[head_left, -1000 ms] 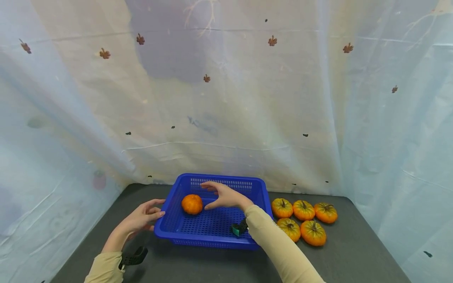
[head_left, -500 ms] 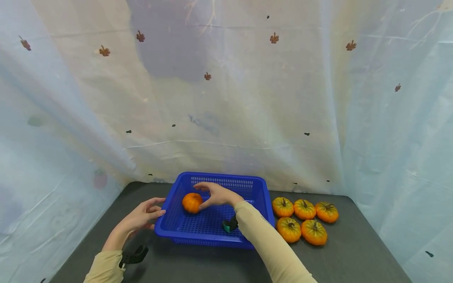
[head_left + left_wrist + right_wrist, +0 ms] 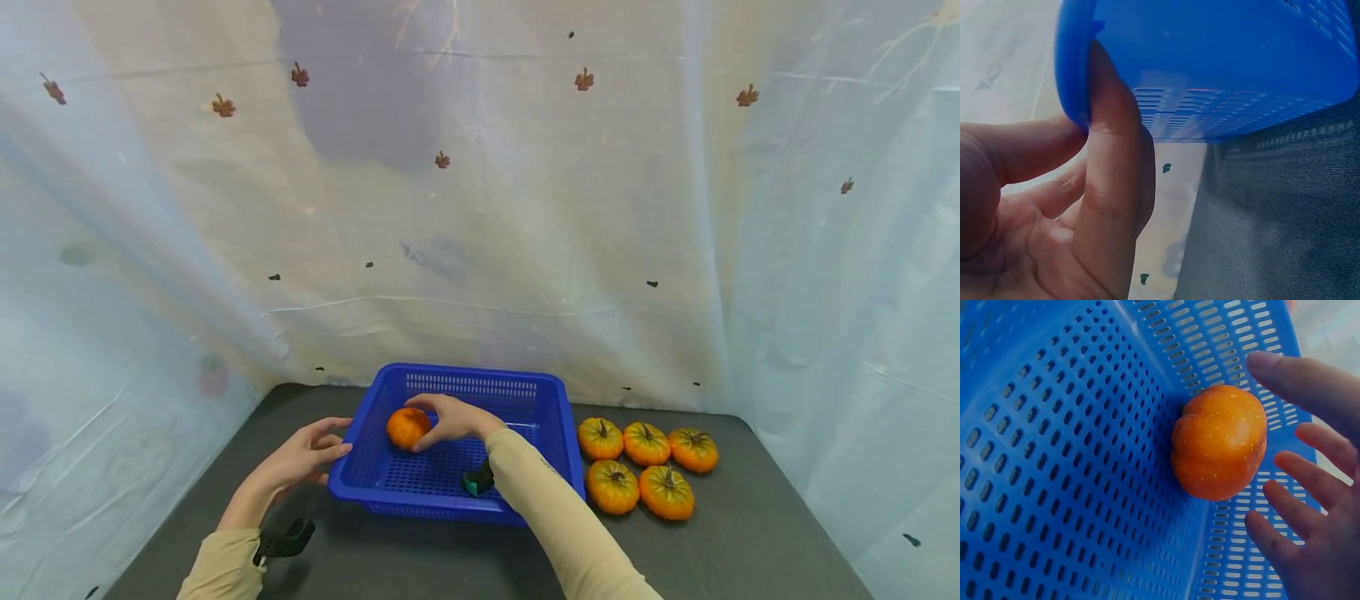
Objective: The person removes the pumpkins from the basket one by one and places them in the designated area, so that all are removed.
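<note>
One orange pumpkin [image 3: 408,428] lies in the left part of a blue plastic basket [image 3: 455,510] with slotted walls. My right hand [image 3: 454,418] is over the basket, just right of the pumpkin, its thumb and fingers spread to either side. In the right wrist view, a gap shows between those fingers [image 3: 1291,509] and the pumpkin [image 3: 1219,442]. My left hand [image 3: 303,457] holds the basket's left rim. Up close in the left wrist view, the thumb and fingers [image 3: 1113,156] pinch the rim [image 3: 1072,62] between them.
Several yellow-orange pumpkins [image 3: 645,444] sit in two rows on the dark table [image 3: 750,533], right of the basket. A pale patterned curtain [image 3: 510,233] hangs behind the table and along both sides. Black straps [image 3: 285,542] are on the wrists.
My right hand has moved left and slightly down toward the pumpkin in the basket. The left hand stays on the rim, and the pumpkins have kept their places.
</note>
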`<state>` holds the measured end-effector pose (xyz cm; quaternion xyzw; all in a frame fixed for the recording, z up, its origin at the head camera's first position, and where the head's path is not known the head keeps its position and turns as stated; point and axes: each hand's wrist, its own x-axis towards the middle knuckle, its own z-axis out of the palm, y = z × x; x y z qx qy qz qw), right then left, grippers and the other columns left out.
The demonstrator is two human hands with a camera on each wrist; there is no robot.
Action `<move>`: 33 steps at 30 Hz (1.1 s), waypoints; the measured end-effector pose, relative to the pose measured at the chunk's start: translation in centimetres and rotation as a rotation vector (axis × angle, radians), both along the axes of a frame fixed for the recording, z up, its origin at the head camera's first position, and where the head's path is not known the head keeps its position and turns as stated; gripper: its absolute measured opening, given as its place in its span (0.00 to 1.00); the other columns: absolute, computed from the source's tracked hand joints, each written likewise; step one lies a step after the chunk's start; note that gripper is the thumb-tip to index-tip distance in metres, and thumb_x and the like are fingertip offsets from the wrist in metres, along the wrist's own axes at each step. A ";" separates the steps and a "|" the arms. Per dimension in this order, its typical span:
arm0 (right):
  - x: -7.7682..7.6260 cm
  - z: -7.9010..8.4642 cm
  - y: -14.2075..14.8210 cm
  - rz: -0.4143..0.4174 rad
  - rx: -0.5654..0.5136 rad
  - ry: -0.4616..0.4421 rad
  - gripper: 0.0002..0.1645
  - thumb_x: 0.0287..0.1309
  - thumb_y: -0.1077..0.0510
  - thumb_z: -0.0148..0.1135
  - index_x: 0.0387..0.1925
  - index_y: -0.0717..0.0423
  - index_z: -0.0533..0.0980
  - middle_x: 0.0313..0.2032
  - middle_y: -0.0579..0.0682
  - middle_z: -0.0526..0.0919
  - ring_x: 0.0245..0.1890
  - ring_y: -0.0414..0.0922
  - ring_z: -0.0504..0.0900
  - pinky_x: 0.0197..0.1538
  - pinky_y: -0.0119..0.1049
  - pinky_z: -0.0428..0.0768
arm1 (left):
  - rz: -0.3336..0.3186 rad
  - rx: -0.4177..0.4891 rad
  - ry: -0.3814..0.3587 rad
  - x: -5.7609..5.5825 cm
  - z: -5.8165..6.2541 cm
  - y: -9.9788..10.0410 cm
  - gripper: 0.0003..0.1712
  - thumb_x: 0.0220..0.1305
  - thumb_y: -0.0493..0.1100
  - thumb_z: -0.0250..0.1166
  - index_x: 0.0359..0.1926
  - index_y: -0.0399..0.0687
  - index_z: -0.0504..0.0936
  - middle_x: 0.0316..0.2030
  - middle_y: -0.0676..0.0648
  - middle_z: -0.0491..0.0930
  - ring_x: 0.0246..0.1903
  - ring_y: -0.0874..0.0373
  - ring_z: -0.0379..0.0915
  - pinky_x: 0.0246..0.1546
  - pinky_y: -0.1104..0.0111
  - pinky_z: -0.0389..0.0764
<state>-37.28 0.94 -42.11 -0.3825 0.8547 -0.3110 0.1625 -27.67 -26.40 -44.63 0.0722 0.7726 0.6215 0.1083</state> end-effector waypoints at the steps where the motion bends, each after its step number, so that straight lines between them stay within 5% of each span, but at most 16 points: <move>1: 0.0 0.0 0.0 -0.007 0.003 -0.002 0.43 0.52 0.52 0.72 0.67 0.51 0.65 0.66 0.47 0.66 0.66 0.45 0.63 0.66 0.43 0.62 | -0.001 -0.002 0.001 0.0 0.0 0.0 0.37 0.68 0.45 0.60 0.69 0.34 0.54 0.43 0.37 0.78 0.38 0.44 0.80 0.36 0.52 0.82; 16: 0.0 -0.6 -0.1 -0.023 -0.034 -0.079 0.50 0.52 0.56 0.72 0.72 0.54 0.55 0.68 0.57 0.62 0.67 0.52 0.61 0.66 0.47 0.62 | -0.007 -0.009 -0.002 -0.2 0.0 0.0 0.37 0.68 0.45 0.60 0.69 0.34 0.54 0.42 0.37 0.77 0.38 0.44 0.80 0.36 0.52 0.82; 33: 0.2 -1.1 -0.6 0.044 0.009 -0.014 0.39 0.52 0.59 0.72 0.66 0.53 0.67 0.62 0.52 0.66 0.61 0.52 0.67 0.61 0.42 0.68 | -0.049 0.016 0.000 0.1 0.4 -0.2 0.37 0.70 0.44 0.58 0.69 0.32 0.52 0.43 0.35 0.77 0.38 0.43 0.79 0.37 0.52 0.82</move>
